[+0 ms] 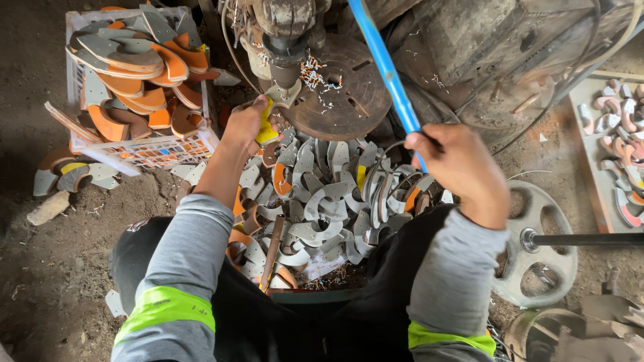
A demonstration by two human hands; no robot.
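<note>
Head view shows the left hand (pixel 247 124) pinching a curved yellow sole piece (pixel 266 129) under the press head (pixel 285 50), a thing that looks light, flat and bendy, best held by its edge, while the right hand (pixel 459 171) is clenched round the blue lever (pixel 389 74).

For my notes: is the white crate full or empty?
Full. The crate is heaped with orange and grey curved pieces above its rim.

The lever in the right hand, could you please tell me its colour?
Bright blue; the lever in the right hand shows best in the head view.
</note>
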